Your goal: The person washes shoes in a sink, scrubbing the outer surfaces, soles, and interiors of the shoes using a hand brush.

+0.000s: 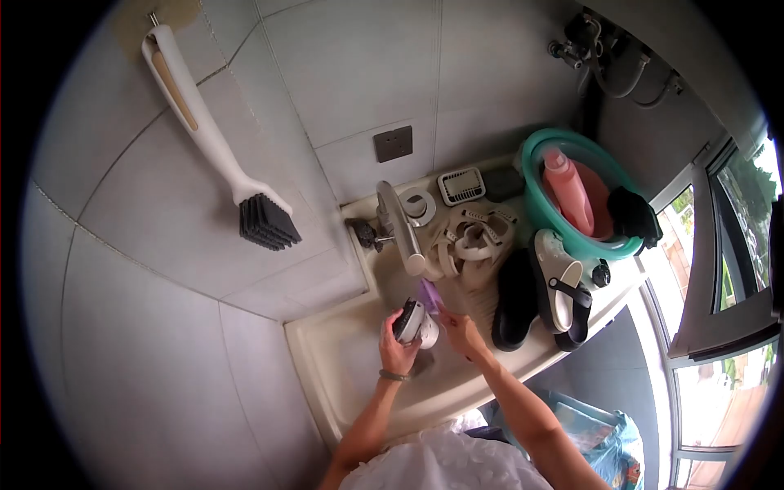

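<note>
My left hand [398,346] grips a small white shoe [427,328] with a dark, black part facing the palm, and holds it tilted over the washbasin [327,359]. Close beside it, my right hand [460,334] is closed around a flat purple tool [429,296], perhaps a brush. Its purple end is up against or very near the shoe; contact cannot be made out. Above both hands hangs the spout of a pale faucet [398,224].
White strappy sandals [476,245], a black shoe [514,304] and a white clog [554,273] lie on the ledge at right. Behind them, a teal basin [535,192] holds a pink bottle [569,196]. A white brush [208,135] hangs on the left wall.
</note>
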Available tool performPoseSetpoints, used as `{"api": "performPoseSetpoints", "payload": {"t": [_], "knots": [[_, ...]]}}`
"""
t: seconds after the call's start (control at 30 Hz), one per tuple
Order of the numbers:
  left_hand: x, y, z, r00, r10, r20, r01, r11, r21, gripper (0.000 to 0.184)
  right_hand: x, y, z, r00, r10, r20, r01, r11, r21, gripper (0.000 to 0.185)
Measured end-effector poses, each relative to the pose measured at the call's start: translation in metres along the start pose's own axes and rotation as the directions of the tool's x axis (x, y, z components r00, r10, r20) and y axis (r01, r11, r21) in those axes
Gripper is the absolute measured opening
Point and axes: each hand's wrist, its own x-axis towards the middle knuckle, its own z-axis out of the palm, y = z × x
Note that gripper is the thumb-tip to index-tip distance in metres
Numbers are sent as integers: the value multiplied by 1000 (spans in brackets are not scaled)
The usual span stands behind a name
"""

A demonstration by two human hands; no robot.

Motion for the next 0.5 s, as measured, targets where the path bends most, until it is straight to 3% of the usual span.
{"api": "performPoseSetpoints", "payload": {"t": [0.1, 0.17, 0.23, 0.3, 0.37, 0.43, 0.5], "knots": [[2, -11, -5, 999, -33, 40, 34, 999, -26, 81, -27, -1, 7, 989, -133, 59, 130, 990, 47, 40], [3, 1, -15, 963, -247, 110, 241, 968, 65, 84, -50, -16, 13, 995, -75, 61, 78, 996, -39, 42], [2, -7, -22, 969, -225, 99, 210, 968, 137, 79, -74, -27, 21, 997, -42, 62, 48, 994, -102, 45], [2, -26, -29, 861, -440, 253, 378, 889, 259, 73, -89, -20, 32, 981, -182, 74, 191, 971, -143, 46], [-3, -23, -29, 868, -430, 247, 350, 884, 310, 68, -96, -13, 43, 957, -285, 59, 291, 943, -161, 47], [-11, -10, -18, 885, -437, 160, 307, 807, 505, 69, -64, 7, 51, 990, -132, 55, 141, 960, -242, 42], [-19, -12, -12, 924, -367, 105, 277, 835, 476, 72, -53, 9, 48, 990, -79, 114, 99, 977, -187, 43]]}}
